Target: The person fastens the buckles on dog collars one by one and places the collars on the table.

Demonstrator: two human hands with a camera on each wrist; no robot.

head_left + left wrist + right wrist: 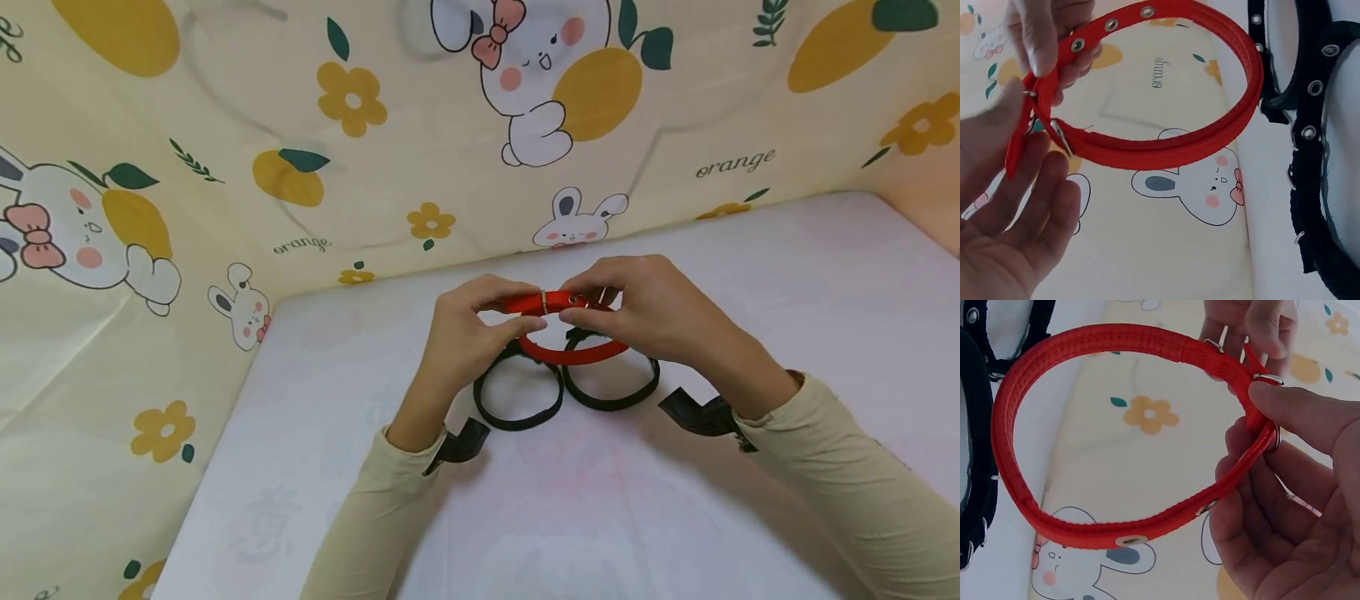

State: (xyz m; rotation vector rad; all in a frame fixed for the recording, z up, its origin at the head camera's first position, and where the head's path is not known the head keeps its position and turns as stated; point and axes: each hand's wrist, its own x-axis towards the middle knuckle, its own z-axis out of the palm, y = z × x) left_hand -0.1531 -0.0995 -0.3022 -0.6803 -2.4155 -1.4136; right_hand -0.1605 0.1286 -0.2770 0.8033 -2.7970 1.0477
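A red collar (576, 357) with metal eyelets and a buckle (1269, 379) is held up in a loop between both hands. My left hand (468, 329) pinches the strap's tip at the buckle, thumb opposite the fingers, as the left wrist view shows. My right hand (652, 308) grips the band beside the buckle, its thumb pressed on the strap. In the right wrist view the right thumb (1310, 412) lies right by the metal frame, and the fingers curl behind the band. The strap's tip is threaded through the buckle.
Two black collars (517, 427) (611, 407) lie side by side as loops on the white table (570, 517), just below the red one. A cloth printed with rabbits and oranges (450, 108) hangs behind and at the left. Black straps (462, 442) stick out from both sleeves.
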